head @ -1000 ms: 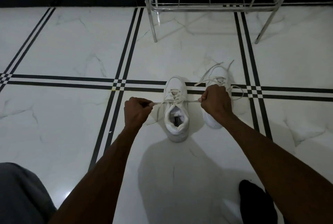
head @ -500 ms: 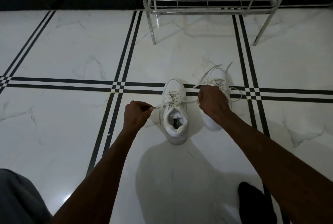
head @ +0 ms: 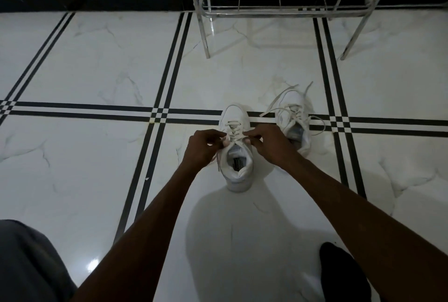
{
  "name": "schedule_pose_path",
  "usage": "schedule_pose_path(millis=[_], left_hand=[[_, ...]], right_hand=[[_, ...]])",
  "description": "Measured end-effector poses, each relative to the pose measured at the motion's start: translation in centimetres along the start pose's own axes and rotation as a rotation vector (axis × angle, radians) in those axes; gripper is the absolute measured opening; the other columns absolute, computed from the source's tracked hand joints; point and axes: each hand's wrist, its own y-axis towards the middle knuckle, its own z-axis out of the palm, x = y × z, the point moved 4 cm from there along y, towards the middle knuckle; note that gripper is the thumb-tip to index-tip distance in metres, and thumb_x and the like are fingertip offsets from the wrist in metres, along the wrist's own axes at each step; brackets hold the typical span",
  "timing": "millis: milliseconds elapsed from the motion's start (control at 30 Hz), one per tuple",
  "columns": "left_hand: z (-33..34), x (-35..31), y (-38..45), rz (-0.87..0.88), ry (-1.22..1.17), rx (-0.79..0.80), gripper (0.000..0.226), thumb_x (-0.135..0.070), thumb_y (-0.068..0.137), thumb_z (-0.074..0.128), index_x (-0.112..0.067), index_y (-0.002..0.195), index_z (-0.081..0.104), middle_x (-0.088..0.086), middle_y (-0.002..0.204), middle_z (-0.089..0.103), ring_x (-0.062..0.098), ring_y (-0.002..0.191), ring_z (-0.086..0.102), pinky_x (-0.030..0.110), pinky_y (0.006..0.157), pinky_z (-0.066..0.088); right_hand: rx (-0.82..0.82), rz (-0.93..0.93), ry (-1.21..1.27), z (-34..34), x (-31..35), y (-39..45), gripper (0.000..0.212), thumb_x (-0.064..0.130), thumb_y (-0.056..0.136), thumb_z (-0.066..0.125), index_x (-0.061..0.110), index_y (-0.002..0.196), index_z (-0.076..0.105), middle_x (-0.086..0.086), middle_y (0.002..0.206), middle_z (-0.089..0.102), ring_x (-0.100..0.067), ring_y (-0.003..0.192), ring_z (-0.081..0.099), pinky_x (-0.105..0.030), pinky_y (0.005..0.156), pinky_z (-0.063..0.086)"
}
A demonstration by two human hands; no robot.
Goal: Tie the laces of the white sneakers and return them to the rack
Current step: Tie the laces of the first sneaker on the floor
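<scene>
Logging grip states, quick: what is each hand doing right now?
Left hand: closed on the laces.
Right hand: closed on the same sneaker's laces.

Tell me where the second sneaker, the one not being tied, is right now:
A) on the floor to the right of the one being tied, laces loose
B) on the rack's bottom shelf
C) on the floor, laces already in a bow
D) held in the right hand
A: the second sneaker sits on the floor right of the sneaker being tied, its laces sprawled loose, while both hands, left and right, work the nearer sneaker's laces.
</scene>
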Motion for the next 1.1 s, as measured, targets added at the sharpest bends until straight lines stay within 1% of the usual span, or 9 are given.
schedule_pose_path(millis=[133, 267, 367, 600, 700, 833, 933, 1000, 1100], left_hand=[[0.4, 0.7, -0.1, -0.052, -0.089, -0.008, 0.019, -0.025, 0.090, 0.076, -0.016, 0.106, 0.078, 0.006, 0.099, 0.079, 0.020, 0.095, 0.074, 0.043, 0.092, 0.058], [0.9, -0.4, 0.2, 0.121, 0.463, -0.108, 0.014, -0.022, 0.096, 0.062, -0.024, 0.103, 0.074, -0.002, 0.100, 0.074, 0.022, 0.104, 0.068, 0.060, 0.117, 0.031], [0.9, -1.2, -0.4, 0.223, 0.762, -0.141, 0.013, -0.021, 0.094, 0.062, -0.023, 0.094, 0.075, -0.002, 0.092, 0.071, 0.026, 0.104, 0.063, 0.063, 0.120, 0.017], [1.0, -1.5, -0.6, 0.233, 0.909, -0.115, 0.021, -0.017, 0.090, 0.062, -0.027, 0.099, 0.078, -0.002, 0.085, 0.074, 0.022, 0.102, 0.064, 0.063, 0.124, 0.002], [0.8, -1.6, -0.4, 0.246, 0.957, -0.104, 0.023, -0.015, 0.089, 0.060, -0.026, 0.100, 0.077, -0.001, 0.082, 0.074, 0.022, 0.095, 0.068, 0.062, 0.124, 0.000], [0.8, -0.8, -0.1, 0.236, 0.873, -0.071, 0.023, -0.016, 0.092, 0.059, -0.026, 0.101, 0.078, 0.001, 0.087, 0.077, 0.024, 0.092, 0.071, 0.053, 0.125, 0.015], [0.7, -0.6, 0.3, 0.153, 0.689, -0.064, 0.021, -0.017, 0.096, 0.058, -0.020, 0.095, 0.079, 0.006, 0.087, 0.077, 0.029, 0.088, 0.071, 0.046, 0.111, 0.042], [0.7, -0.1, 0.4, 0.038, 0.420, -0.101, 0.019, -0.021, 0.097, 0.061, -0.014, 0.096, 0.078, 0.009, 0.089, 0.077, 0.030, 0.086, 0.072, 0.042, 0.087, 0.056], [1.4, 1.1, -0.4, -0.220, -0.183, -0.054, 0.035, -0.045, 0.099, 0.058, -0.016, 0.116, 0.068, 0.007, 0.111, 0.074, 0.025, 0.098, 0.071, 0.042, 0.084, 0.061]], right_hand=[[-0.002, 0.002, -0.028, 0.0, 0.3, 0.1, 0.022, 0.009, 0.091, 0.066, 0.005, 0.110, 0.076, -0.018, 0.106, 0.074, -0.029, 0.097, 0.069, -0.024, 0.081, 0.044], [0.018, -0.072, -0.226, 0.3, 0.8, 0.4, 0.022, 0.006, 0.091, 0.059, 0.007, 0.102, 0.078, -0.019, 0.103, 0.072, -0.035, 0.094, 0.068, -0.039, 0.080, 0.053], [0.004, -0.080, -0.370, 0.3, 1.2, 0.4, 0.022, 0.008, 0.093, 0.057, 0.009, 0.099, 0.078, -0.016, 0.100, 0.069, -0.032, 0.091, 0.068, -0.037, 0.076, 0.050], [-0.006, -0.087, -0.449, 0.4, 0.8, -0.1, 0.028, 0.006, 0.089, 0.050, 0.003, 0.099, 0.075, -0.018, 0.102, 0.068, -0.035, 0.095, 0.067, -0.038, 0.078, 0.049], [-0.055, -0.110, -0.398, 0.7, 1.5, -1.0, 0.055, 0.029, 0.090, 0.029, -0.003, 0.096, 0.073, -0.023, 0.101, 0.066, -0.037, 0.092, 0.065, -0.040, 0.075, 0.049], [-0.051, -0.013, -0.366, 1.3, 0.7, -0.6, 0.045, 0.021, 0.092, 0.038, -0.006, 0.096, 0.073, -0.025, 0.103, 0.068, -0.039, 0.096, 0.067, -0.043, 0.085, 0.053], [0.083, 0.161, -0.304, 1.9, -0.3, 0.4, 0.028, 0.015, 0.094, 0.055, -0.003, 0.105, 0.072, -0.021, 0.111, 0.070, -0.034, 0.106, 0.066, -0.036, 0.092, 0.045], [0.096, 0.211, -0.180, 1.5, -0.2, 0.9, 0.030, 0.016, 0.090, 0.054, -0.006, 0.099, 0.073, -0.024, 0.105, 0.071, -0.037, 0.101, 0.066, -0.039, 0.088, 0.047], [0.057, 0.269, 0.020, 0.7, 0.2, 1.0, 0.030, 0.021, 0.092, 0.055, 0.001, 0.105, 0.072, -0.022, 0.113, 0.071, -0.038, 0.107, 0.065, -0.038, 0.088, 0.051]])
